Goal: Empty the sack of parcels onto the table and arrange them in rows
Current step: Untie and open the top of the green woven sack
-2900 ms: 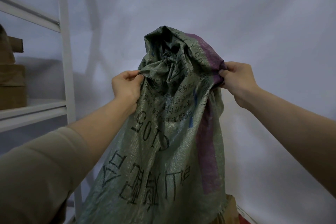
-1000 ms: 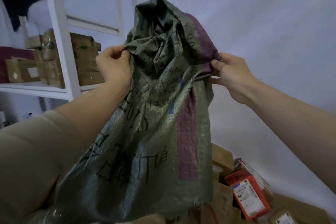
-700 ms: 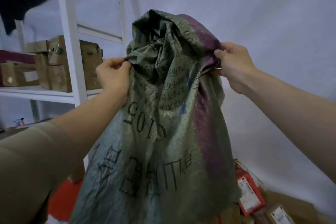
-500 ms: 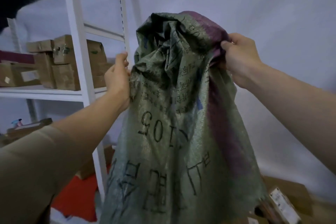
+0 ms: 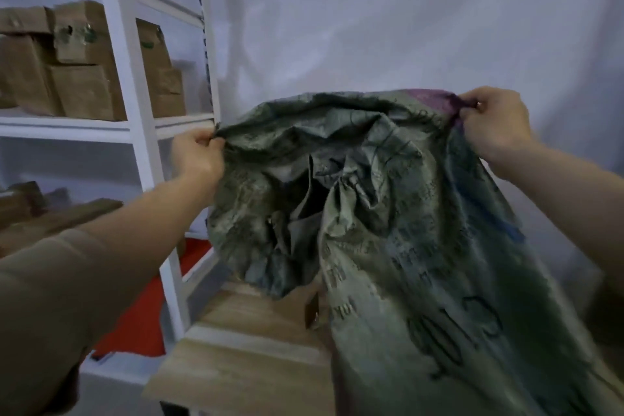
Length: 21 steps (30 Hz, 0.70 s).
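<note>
A green woven sack [image 5: 388, 213] with black printed writing and a purple stripe hangs upside down in front of me, its bottom edge stretched wide. My left hand [image 5: 199, 155] pinches its left corner. My right hand [image 5: 493, 121] pinches the purple right corner, a little higher. The cloth drapes down over the wooden table [image 5: 250, 348] and hides most of what lies beneath. A small brown parcel corner [image 5: 312, 309] peeks out under the sack.
A white metal shelf rack [image 5: 135, 125] stands at the left with several brown cardboard boxes [image 5: 81, 78] on its shelves. Red floor [image 5: 141, 314] shows beside the table. A white wall fills the back.
Both hands moved apart and lower, spreading the bunched bottom of the sack wide. My view dropped, so the table's wooden top now shows and the parcels at the right are covered.
</note>
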Available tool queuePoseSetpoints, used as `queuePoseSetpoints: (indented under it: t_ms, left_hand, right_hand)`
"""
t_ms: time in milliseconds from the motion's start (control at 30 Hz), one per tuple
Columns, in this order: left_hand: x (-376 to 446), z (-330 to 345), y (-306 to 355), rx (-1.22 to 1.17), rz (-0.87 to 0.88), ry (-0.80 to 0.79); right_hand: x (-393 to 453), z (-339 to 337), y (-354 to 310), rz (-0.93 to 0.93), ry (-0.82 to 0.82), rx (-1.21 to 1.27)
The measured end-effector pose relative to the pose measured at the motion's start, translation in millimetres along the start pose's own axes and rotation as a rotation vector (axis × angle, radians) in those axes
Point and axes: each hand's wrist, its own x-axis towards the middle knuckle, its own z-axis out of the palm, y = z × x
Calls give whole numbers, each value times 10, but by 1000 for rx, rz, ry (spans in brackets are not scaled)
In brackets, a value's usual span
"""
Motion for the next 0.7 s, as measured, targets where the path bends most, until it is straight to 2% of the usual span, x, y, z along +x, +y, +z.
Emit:
queuePoseSetpoints:
  t_ms: [200, 333, 533, 633, 700]
  left_hand:
    - [-125, 14, -60, 203, 108, 33]
    - [-273, 121, -58, 234, 182, 30]
    - [-723, 323, 87, 421, 269, 118]
    - [-907, 406, 182, 501, 332, 172]
    - [-989, 436, 246, 470, 338, 210]
  right_hand:
    - [-119, -287, 330, 28, -42, -182]
    - [-226, -562, 488, -8, -42, -265]
    - [-373, -1026, 806, -36, -168, -535]
    - [-431, -1209, 911, -42, -154, -629]
    - [-446, -1310, 948, -52, -136, -670]
